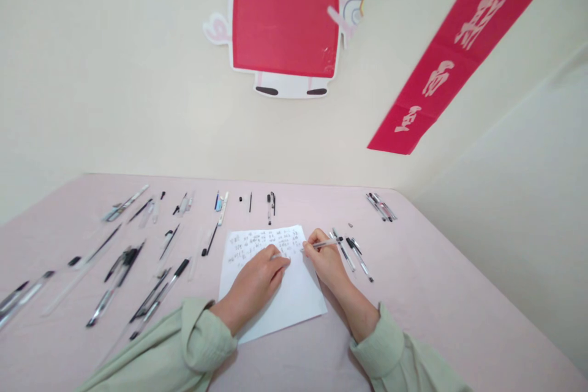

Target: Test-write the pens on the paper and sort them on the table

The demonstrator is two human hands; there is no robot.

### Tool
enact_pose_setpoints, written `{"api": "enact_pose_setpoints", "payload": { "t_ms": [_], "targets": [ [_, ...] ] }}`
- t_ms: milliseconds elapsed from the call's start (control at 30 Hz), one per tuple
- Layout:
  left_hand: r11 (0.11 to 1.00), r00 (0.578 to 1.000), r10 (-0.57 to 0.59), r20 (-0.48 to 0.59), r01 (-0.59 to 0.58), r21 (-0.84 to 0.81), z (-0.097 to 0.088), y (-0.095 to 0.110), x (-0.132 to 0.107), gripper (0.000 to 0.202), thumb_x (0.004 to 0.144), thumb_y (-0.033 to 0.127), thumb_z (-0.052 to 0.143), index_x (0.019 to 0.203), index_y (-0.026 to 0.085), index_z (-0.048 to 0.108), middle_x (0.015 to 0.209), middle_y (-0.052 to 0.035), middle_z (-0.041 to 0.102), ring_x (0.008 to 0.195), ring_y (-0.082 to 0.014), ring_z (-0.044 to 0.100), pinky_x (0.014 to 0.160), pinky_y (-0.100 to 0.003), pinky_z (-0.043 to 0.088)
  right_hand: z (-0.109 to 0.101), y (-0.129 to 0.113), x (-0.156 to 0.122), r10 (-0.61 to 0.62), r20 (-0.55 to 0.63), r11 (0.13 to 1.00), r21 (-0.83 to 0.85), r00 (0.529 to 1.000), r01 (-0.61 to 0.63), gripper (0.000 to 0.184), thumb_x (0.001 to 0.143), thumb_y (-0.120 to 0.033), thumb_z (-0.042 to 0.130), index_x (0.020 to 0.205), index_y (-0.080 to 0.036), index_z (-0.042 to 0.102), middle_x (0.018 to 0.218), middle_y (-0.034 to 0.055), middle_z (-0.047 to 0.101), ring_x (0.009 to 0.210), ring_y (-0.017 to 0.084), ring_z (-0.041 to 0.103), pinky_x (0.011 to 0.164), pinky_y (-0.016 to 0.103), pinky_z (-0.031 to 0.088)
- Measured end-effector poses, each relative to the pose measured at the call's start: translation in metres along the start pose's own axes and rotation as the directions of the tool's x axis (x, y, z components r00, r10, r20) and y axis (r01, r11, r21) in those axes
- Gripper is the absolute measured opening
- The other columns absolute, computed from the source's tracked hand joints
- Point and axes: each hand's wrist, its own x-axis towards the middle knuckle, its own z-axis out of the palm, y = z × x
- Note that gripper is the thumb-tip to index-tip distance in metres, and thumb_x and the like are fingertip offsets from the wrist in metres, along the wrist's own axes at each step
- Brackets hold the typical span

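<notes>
One pen is sitting pinched in the right hand, fingertips closed on it, lower center of frame, tip pointing at handwriting on white paper. Left hand is resting on the paper too, fingers curled; can't tell if it's gripping anything. Loose pens are lying lower left, red banner hanging upper right.

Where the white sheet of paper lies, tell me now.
In the head view, the white sheet lies lower-middle on the pink tabletop, beneath the left hand, with the right hand at the sheet's right edge, holding a pen.
</notes>
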Motion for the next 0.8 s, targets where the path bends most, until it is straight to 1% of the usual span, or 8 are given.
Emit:
{"api": "enact_pose_setpoints", "payload": {
  "t_ms": [200,333,633,733,800],
  "targets": [
    [1.000,1.000,-0.008,0.009,0.008,-0.011,-0.0007,0.0004,0.0002,0.028,0.088,0.015,0.043,0.099,0.021,0.068,0.094,-0.0063,0.056,0.086,-0.0194,0.056,0.079,-0.031,0.045,-0.0009,-0.0026,-0.0008,-0.019,0.015,0.999,-0.036,1.000,0.020,0.012,0.076,-0.026,0.050,0.067,-0.022,0.045,0.058,-0.0060,0.048,0.057,0.014,0.048,0.059,0.025,0.034],
    [1.000,1.000,-0.019,0.021,0.019,-0.008,-0.0013,0.0016,0.0010,0.028,0.088,0.015,0.043,0.100,0.020,0.068,0.095,-0.0070,0.056,0.088,-0.0203,0.056,0.080,-0.033,0.045,-0.0016,-0.0039,-0.0013,-0.014,0.016,0.999,-0.050,1.000,0.014,0.012,0.077,-0.027,0.049,0.068,-0.023,0.044,0.057,-0.0059,0.047,0.058,0.015,0.048,0.059,0.025,0.034],
    [1.000,1.000,-0.017,0.015,0.017,0.000,-0.0013,0.0016,0.0001,0.028,0.088,0.015,0.043,0.099,0.021,0.068,0.095,-0.0064,0.057,0.088,-0.0196,0.057,0.080,-0.031,0.046,0.0004,-0.0051,-0.0023,0.001,0.024,0.997,-0.071,1.000,0.001,0.012,0.076,-0.025,0.049,0.066,-0.023,0.043,0.057,-0.0055,0.047,0.058,0.015,0.048,0.060,0.025,0.034],
    [1.000,1.000,-0.019,0.021,0.019,0.021,-0.0029,0.0032,0.0003,0.028,0.088,0.015,0.043,0.100,0.021,0.068,0.094,-0.0060,0.057,0.088,-0.0193,0.057,0.080,-0.031,0.047,0.0008,-0.0021,-0.0006,-0.012,0.015,0.999,-0.037,1.000,0.013,0.012,0.075,-0.025,0.051,0.065,-0.022,0.045,0.057,-0.0055,0.047,0.058,0.014,0.048,0.060,0.025,0.034],
    [0.999,1.000,-0.022,0.023,0.021,0.032,-0.0038,0.0039,0.0006,0.028,0.088,0.014,0.043,0.099,0.020,0.068,0.095,-0.0061,0.057,0.088,-0.0194,0.057,0.080,-0.032,0.047,0.0007,0.0010,0.0014,0.003,-0.019,0.999,0.049,1.000,-0.002,0.013,0.075,-0.026,0.052,0.065,-0.022,0.045,0.056,-0.0057,0.047,0.056,0.014,0.047,0.058,0.025,0.034]
  ]
}}
